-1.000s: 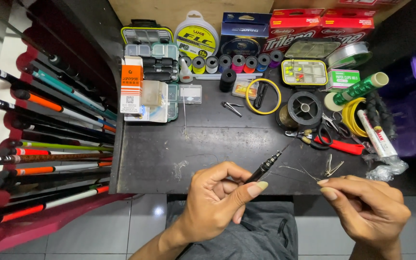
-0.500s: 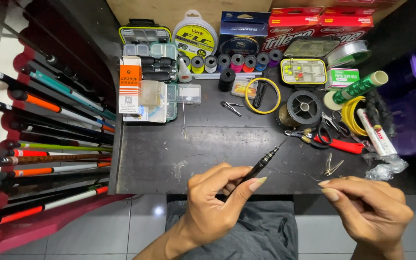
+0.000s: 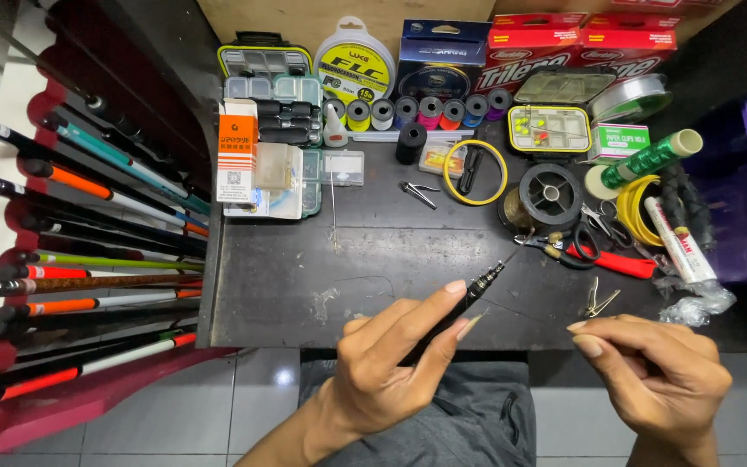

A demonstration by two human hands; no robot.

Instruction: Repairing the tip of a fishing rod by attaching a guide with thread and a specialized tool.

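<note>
Black rod tip (image 3: pixel 464 304) is pinched between the thumb and fingers (image 3: pixel 443 294) of the left hand (image 3: pixel 391 363) above the dark desk (image 3: pixel 287 285); the right hand (image 3: pixel 659 372) fingers (image 3: pixel 594 333) are pressed together nearby, apart from it.

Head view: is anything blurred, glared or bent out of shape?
Head view: sharp throughout, both the left hand and right hand crisp; light glare on the dark table and floor tile; rods at left fan outward, suggesting wide-angle distortion.
</note>
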